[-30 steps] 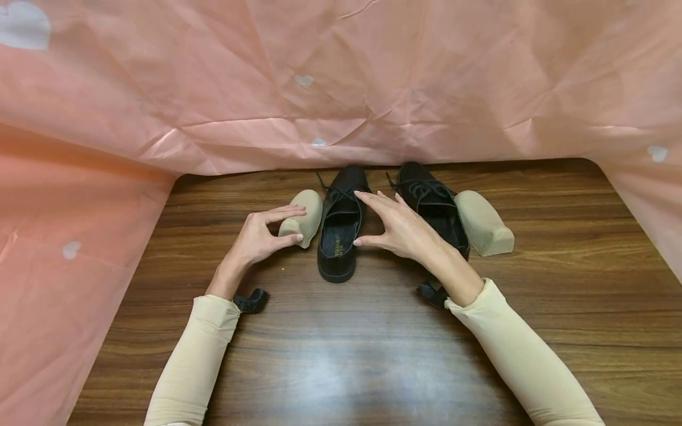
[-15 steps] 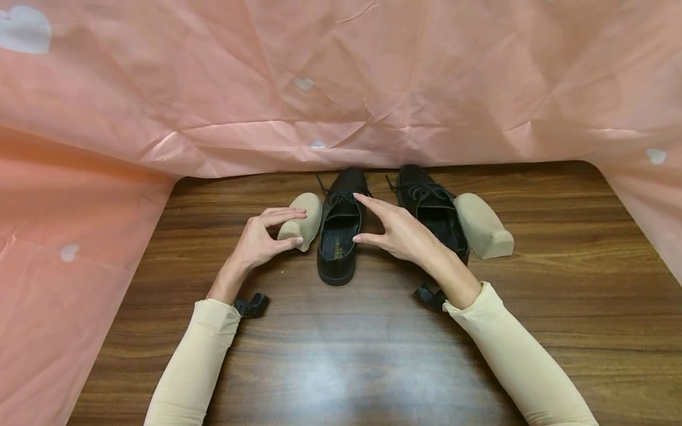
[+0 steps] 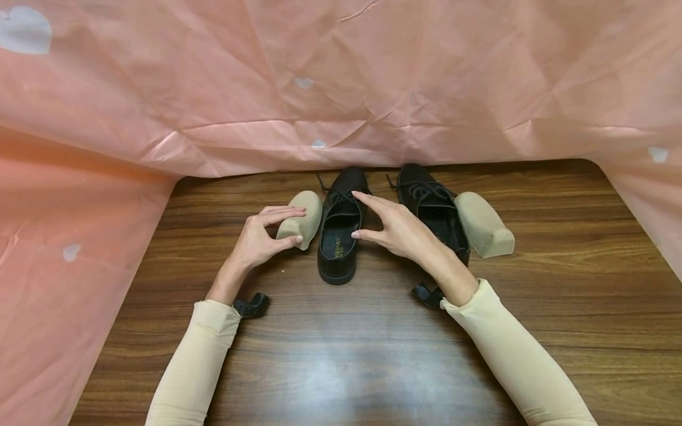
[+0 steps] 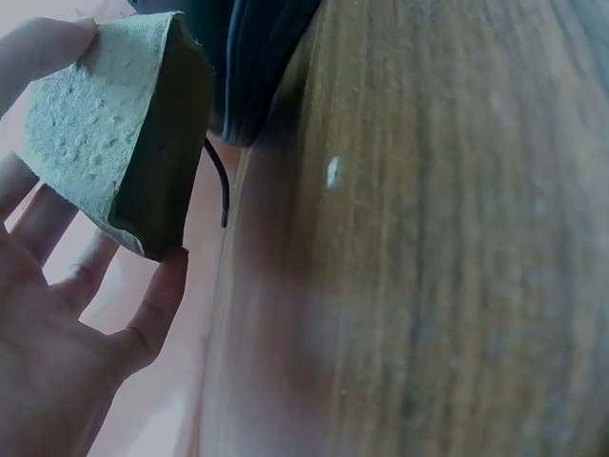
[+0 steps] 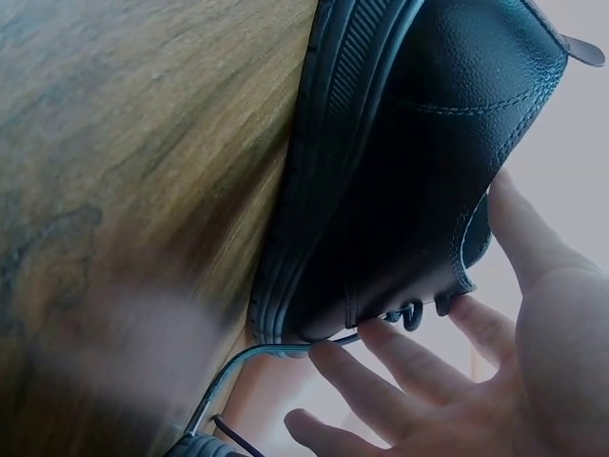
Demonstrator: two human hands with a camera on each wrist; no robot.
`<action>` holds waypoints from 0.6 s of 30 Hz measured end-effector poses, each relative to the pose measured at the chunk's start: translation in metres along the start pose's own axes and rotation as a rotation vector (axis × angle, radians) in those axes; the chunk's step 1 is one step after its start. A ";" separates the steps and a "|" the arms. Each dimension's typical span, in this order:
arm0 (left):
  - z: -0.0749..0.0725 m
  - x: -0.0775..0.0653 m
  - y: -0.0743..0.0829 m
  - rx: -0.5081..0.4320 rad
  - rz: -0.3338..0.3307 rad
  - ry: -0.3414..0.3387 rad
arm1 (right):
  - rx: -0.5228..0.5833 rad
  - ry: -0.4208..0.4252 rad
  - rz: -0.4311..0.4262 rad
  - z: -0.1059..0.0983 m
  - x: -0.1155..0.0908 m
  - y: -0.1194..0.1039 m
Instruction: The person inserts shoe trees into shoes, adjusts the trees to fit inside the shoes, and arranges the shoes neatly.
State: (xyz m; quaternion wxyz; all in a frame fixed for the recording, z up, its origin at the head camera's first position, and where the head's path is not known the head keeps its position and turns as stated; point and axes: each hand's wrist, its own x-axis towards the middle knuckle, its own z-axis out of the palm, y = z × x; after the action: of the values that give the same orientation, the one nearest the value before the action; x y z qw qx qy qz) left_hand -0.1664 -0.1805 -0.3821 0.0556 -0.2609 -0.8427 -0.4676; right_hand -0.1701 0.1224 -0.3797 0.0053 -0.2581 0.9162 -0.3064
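My left hand (image 3: pixel 258 239) holds a beige moulded-pulp shoe insert (image 3: pixel 311 205), thumb at its near end and fingers across its far side. The left wrist view shows the insert's pitted end (image 4: pixel 90 119) between thumb and fingers. Just right of it, a black lace-up shoe (image 3: pixel 338 271) sits with its toe pointing away. My right hand (image 3: pixel 399 228) touches that shoe's right side, thumb at the collar and fingertips by the laces. In the right wrist view these fingers reach along the black upper (image 5: pixel 409 209), spread and nearly straight.
A second black lace-up shoe (image 3: pixel 412 176) stands to the right, partly behind my right hand. Against its outer side lies another beige insert (image 3: pixel 482 226). Pink cloth (image 3: pixel 341 77) hangs behind the wooden table (image 3: pixel 319 349). Black wrist mounts (image 3: pixel 253 306) sit near both cuffs.
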 end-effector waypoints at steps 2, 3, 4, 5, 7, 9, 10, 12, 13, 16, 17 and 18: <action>-0.001 -0.001 0.002 -0.005 0.000 0.007 | -0.002 0.002 0.000 0.000 0.001 0.000; -0.001 -0.001 0.002 -0.008 -0.001 0.009 | -0.002 0.005 0.001 0.000 0.001 0.000; -0.001 -0.001 0.003 -0.012 0.000 0.011 | -0.003 0.013 0.000 0.000 0.002 0.000; -0.001 -0.001 0.003 -0.014 0.004 0.013 | -0.004 0.021 -0.001 0.001 0.002 0.000; -0.002 -0.001 0.005 -0.018 0.015 0.015 | -0.009 0.042 -0.005 0.002 0.003 -0.001; -0.002 -0.002 0.007 -0.023 0.029 0.018 | -0.010 0.069 -0.011 0.003 0.003 -0.001; -0.002 -0.002 0.008 -0.025 0.035 0.019 | -0.010 0.083 -0.016 0.003 0.004 -0.001; -0.002 -0.002 0.010 -0.025 0.044 0.020 | -0.005 0.109 -0.021 0.004 0.004 -0.001; -0.001 -0.002 0.011 -0.025 0.048 0.020 | 0.001 0.122 -0.024 0.005 0.004 -0.001; -0.001 -0.002 0.012 -0.022 0.053 0.024 | 0.026 0.158 -0.029 0.007 0.005 0.000; 0.000 -0.002 0.013 -0.020 0.056 0.025 | 0.034 0.169 -0.028 0.007 0.005 0.000; 0.000 -0.003 0.013 -0.018 0.058 0.027 | 0.039 0.178 -0.027 0.008 0.005 0.001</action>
State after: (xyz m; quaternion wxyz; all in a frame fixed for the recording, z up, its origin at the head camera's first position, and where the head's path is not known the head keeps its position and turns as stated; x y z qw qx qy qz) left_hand -0.1578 -0.1762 -0.3732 0.0778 -0.2794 -0.8297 -0.4770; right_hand -0.1737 0.1159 -0.3861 -0.0753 -0.2419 0.9033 -0.3462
